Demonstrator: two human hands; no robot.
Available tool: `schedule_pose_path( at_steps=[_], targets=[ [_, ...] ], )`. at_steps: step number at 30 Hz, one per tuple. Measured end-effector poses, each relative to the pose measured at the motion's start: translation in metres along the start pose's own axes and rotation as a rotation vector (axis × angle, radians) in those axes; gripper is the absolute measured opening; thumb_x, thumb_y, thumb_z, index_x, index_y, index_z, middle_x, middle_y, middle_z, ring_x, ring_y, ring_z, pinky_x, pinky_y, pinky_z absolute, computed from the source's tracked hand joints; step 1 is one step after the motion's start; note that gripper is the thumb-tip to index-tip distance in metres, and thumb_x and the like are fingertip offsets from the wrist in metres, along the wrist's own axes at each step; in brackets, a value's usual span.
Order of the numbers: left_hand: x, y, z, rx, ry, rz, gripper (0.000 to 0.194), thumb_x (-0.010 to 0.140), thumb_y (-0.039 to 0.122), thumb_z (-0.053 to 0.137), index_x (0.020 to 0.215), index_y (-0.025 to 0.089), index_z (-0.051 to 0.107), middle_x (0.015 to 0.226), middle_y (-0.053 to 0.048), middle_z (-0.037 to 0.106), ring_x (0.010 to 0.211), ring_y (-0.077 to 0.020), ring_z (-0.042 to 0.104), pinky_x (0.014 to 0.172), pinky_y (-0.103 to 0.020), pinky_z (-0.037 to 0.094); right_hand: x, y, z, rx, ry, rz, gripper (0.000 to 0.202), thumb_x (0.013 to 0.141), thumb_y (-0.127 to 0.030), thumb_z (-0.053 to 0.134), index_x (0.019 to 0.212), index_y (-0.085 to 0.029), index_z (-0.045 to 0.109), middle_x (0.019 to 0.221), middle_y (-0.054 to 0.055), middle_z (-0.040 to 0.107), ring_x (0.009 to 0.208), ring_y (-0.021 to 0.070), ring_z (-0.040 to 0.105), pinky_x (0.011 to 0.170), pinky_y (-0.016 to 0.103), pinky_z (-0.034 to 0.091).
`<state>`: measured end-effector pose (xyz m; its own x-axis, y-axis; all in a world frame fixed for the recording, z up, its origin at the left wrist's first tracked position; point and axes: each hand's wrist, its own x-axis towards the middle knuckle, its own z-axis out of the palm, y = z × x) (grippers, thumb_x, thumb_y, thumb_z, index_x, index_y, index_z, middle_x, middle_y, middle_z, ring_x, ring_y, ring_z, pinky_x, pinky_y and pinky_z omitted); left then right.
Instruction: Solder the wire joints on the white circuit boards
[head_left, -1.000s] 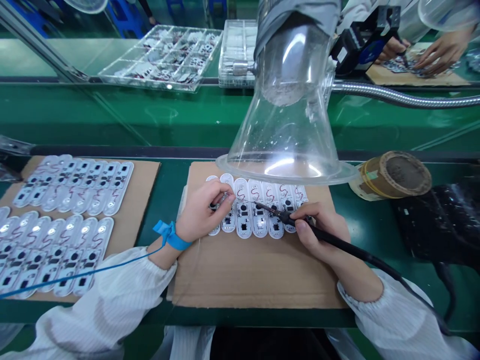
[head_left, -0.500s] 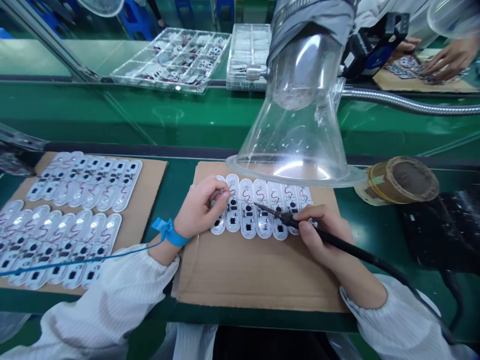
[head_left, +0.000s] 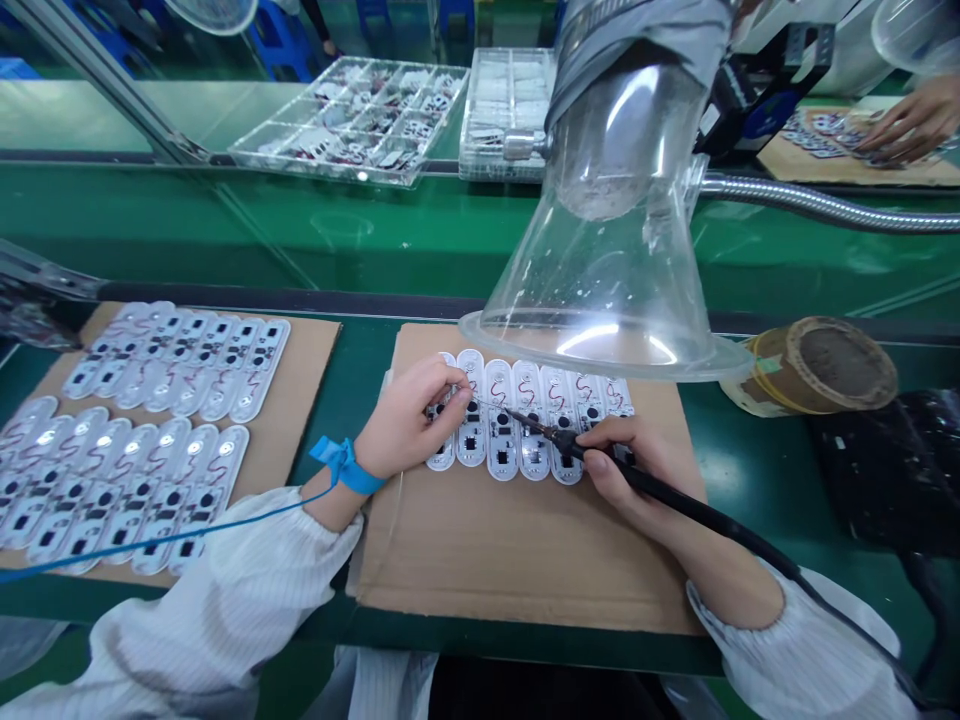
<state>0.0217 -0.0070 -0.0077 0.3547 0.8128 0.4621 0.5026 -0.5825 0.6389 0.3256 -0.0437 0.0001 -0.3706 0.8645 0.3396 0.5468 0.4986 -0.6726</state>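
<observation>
My right hand (head_left: 630, 465) grips a soldering iron (head_left: 566, 438) by its dark handle, its tip pointing left onto the row of boards. The tip rests at or just above a white oval circuit board (head_left: 501, 440) with a red wire on it; contact is too fine to tell. My left hand (head_left: 420, 410) is closed in a pinch over the row's left end. From its fingertips a thin strand of solder wire (head_left: 484, 402) runs toward the iron's tip. Several like boards lie side by side on a cardboard sheet (head_left: 525, 560). A blue wrist strap (head_left: 351, 468) circles my left wrist.
Left, a second cardboard sheet (head_left: 300, 370) bears two rows of boards (head_left: 187, 480). A clear fume hood (head_left: 600, 270) hangs over the work. A round tub (head_left: 840, 365) stands right. Divided plastic trays (head_left: 360, 120) sit behind. A co-worker's hand (head_left: 911, 125) shows far right.
The view has shifted slightly, moving the scene a little to the right. The soldering iron's tip has moved slightly left relative to the boards. Both hands keep their grips.
</observation>
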Motion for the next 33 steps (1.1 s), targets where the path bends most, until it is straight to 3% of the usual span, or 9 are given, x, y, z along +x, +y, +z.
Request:
schedule_pose_path(
  at_steps=[4,8,11,14,18,23,33],
  targets=[
    [0.000,0.000,0.000,-0.017,0.016,0.007,0.013,0.104,0.013,0.057,0.094,0.020,0.058,0.074,0.004,0.043,0.066,-0.0125,0.044,0.060,-0.027,0.036,-0.004,0.005,-0.001,0.045,0.001,0.031,0.005,0.105,-0.033,0.067,0.108,-0.029,0.067,0.087,-0.002,0.076,0.074,0.0152,0.074,0.065,0.025,0.055],
    [-0.001,0.000,-0.003,-0.018,0.091,0.002,0.011,0.102,0.013,0.058,0.094,0.020,0.058,0.076,0.004,0.045,0.066,-0.0120,0.045,0.061,-0.027,0.037,-0.010,0.006,-0.013,0.168,0.117,0.105,0.009,0.107,-0.037,0.065,0.110,-0.029,0.068,0.089,0.000,0.074,0.073,0.0178,0.073,0.065,0.030,0.056],
    [-0.002,-0.002,-0.008,-0.005,0.105,0.012,0.011,0.102,0.013,0.059,0.094,0.020,0.059,0.075,0.004,0.045,0.067,-0.0120,0.045,0.062,-0.028,0.036,-0.007,-0.009,-0.020,0.184,0.124,0.186,0.010,0.107,-0.038,0.065,0.107,-0.029,0.068,0.084,0.001,0.073,0.069,0.0184,0.071,0.061,0.031,0.054],
    [-0.002,-0.006,-0.010,-0.025,0.124,-0.006,0.011,0.102,0.013,0.058,0.093,0.020,0.059,0.076,0.004,0.044,0.067,-0.0122,0.045,0.062,-0.028,0.037,0.001,-0.028,-0.015,0.148,0.089,0.227,0.014,0.108,-0.039,0.064,0.102,-0.027,0.068,0.077,0.000,0.071,0.064,0.0174,0.070,0.057,0.029,0.053],
    [-0.002,-0.010,-0.009,-0.044,0.055,0.021,0.012,0.103,0.014,0.058,0.093,0.020,0.058,0.076,0.004,0.045,0.067,-0.0122,0.045,0.062,-0.028,0.037,0.007,-0.032,0.003,0.091,0.168,0.152,0.018,0.108,-0.040,0.061,0.100,-0.026,0.067,0.077,0.000,0.072,0.064,0.0165,0.070,0.057,0.028,0.053],
    [0.000,-0.010,-0.009,-0.057,-0.041,0.030,0.012,0.105,0.015,0.057,0.094,0.021,0.059,0.075,0.004,0.046,0.068,-0.0129,0.047,0.063,-0.028,0.038,0.005,-0.017,0.012,0.028,0.129,0.012,0.014,0.107,-0.034,0.060,0.099,-0.025,0.067,0.080,-0.001,0.073,0.065,0.0152,0.070,0.059,0.027,0.053],
    [0.000,-0.009,-0.008,-0.051,-0.031,-0.007,0.012,0.105,0.016,0.057,0.094,0.021,0.059,0.075,0.003,0.047,0.067,-0.0133,0.047,0.062,-0.028,0.038,0.013,-0.025,0.009,0.000,0.035,0.047,0.006,0.101,-0.023,0.060,0.100,-0.026,0.066,0.082,-0.001,0.076,0.068,0.0171,0.073,0.062,0.028,0.056]
  ],
)
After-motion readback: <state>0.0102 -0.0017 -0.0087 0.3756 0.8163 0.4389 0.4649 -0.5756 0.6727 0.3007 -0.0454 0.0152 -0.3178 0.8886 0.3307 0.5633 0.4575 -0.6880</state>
